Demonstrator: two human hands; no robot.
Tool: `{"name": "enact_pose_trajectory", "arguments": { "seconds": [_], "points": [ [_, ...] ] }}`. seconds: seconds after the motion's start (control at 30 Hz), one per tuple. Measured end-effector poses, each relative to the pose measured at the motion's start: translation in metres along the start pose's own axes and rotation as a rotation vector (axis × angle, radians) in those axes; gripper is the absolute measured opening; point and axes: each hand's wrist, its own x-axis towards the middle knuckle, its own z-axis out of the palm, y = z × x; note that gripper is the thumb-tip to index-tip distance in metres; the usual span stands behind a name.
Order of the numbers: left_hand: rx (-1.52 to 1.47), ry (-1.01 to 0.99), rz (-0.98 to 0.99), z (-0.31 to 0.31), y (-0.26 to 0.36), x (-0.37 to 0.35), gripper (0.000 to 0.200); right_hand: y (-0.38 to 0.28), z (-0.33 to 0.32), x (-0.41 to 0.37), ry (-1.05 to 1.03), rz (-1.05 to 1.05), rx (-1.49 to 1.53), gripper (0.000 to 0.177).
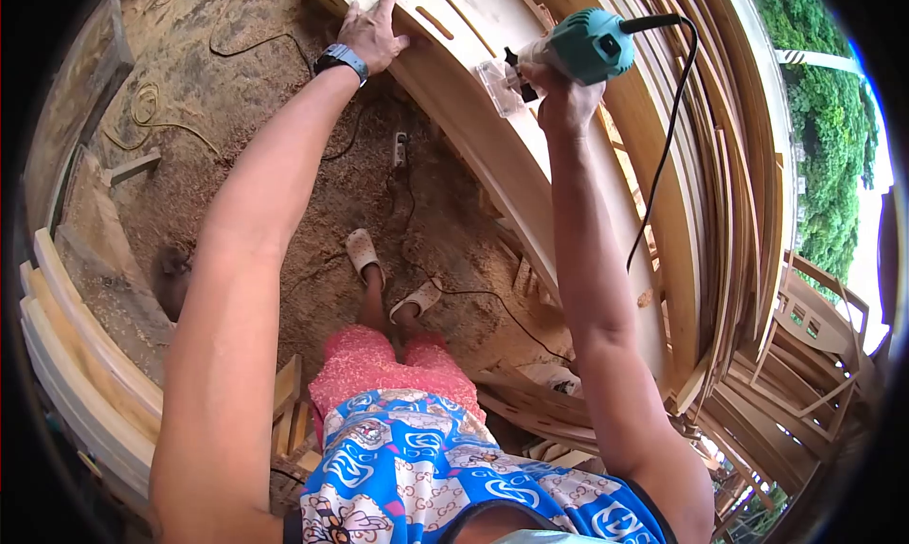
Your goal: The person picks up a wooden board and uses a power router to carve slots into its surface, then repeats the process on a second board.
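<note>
My right hand (568, 99) is wrapped round a teal trim router (592, 47) with a clear base and a black power cord. The router's base sits at the edge of a long pale wooden board (511, 160). My left hand (372, 40) lies against the same board farther along, its fingers spread and nothing held in them. A narrow slot (435, 23) is cut in the board just right of that hand. The router body partly hides my right fingers.
Long wooden strips (729, 165) are stacked on the right. Curved wooden pieces (90, 355) stand at the lower left. A power strip (401, 149), dark cords and a yellow cord (147, 113) lie on the sawdust-covered floor (275, 89). Wooden chair parts (810, 321) are at the far right.
</note>
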Motion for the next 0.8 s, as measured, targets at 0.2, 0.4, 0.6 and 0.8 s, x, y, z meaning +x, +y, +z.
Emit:
{"name": "enact_pose_trajectory", "arguments": {
  "seconds": [0.2,0.4,0.6,0.8],
  "points": [
    [-0.02,-0.02,0.0,-0.008,0.008,0.0,0.076,0.011,0.028,0.026,-0.031,-0.06,-0.118,0.028],
    [-0.008,-0.077,0.0,-0.007,0.008,-0.002,0.078,0.016,0.05,0.041,-0.046,-0.036,0.017,0.035],
    [0.02,-0.044,0.008,0.005,0.003,-0.002,0.079,0.023,0.061,0.051,-0.077,-0.035,0.125,0.037],
    [0.053,-0.068,-0.028,-0.007,0.016,-0.003,0.076,0.014,0.07,0.051,-0.029,-0.001,0.045,0.042]
  ]
}}
